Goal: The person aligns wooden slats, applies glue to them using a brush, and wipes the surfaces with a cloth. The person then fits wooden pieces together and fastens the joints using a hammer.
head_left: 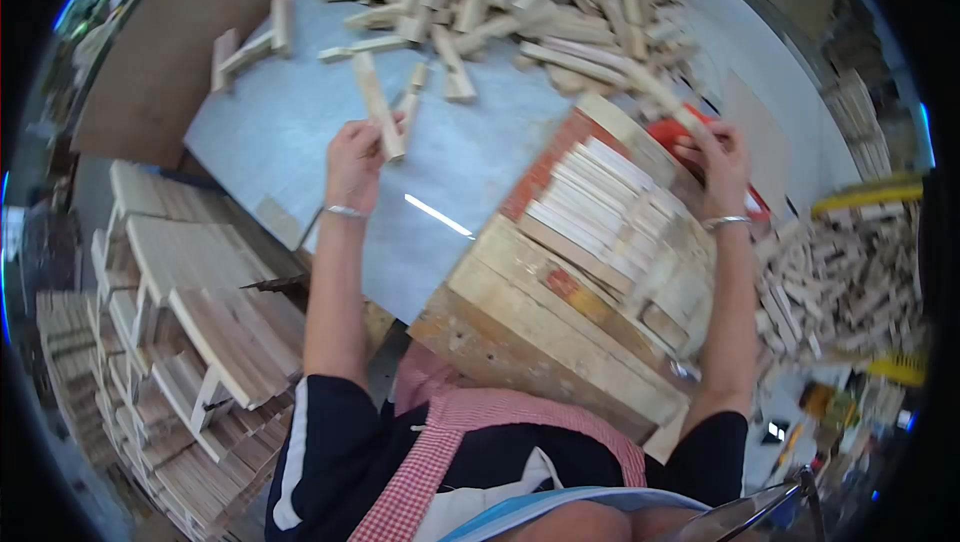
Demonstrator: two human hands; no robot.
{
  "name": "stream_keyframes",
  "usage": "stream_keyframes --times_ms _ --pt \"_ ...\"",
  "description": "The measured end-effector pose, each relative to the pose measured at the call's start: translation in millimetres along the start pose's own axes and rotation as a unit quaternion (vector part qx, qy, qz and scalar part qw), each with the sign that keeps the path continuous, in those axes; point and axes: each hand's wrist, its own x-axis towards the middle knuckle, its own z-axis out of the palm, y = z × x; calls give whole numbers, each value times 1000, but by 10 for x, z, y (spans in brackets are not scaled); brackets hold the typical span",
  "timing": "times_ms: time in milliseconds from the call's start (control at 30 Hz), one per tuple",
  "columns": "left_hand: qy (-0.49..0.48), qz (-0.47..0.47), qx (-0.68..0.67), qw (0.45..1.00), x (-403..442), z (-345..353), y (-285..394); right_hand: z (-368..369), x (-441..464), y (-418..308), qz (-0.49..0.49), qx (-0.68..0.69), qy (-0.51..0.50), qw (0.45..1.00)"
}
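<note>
Well, left hand (355,166) grip round wood block (376,102); right hand (718,164) blurred, grip seemingly on strip (656,92).

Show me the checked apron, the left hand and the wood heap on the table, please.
Checked apron (404,482): head view, on its left strap.
Left hand (352,164): head view, back of the hand.
Wood heap (565,28): head view, around its middle.

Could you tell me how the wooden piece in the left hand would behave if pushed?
The wooden piece in the left hand looks stiff, being straight wood. Its flat sides suggest sliding rather than rolling. It's probably light, being slim.
</note>
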Motion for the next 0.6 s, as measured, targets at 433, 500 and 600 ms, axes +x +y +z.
stream_keyframes --times_ms 433,500,600 --pt "-126 -150 70 978 -1562 772 -187 -255 -380 468 -134 -314 -18 940" --pt "-126 -185 70 972 -1646 867 -239 -249 -385 457 -143 -339 -30 929" --pt "-135 -219 84 963 -1735 1017 -296 -254 -348 485 -158 -338 -38 927"
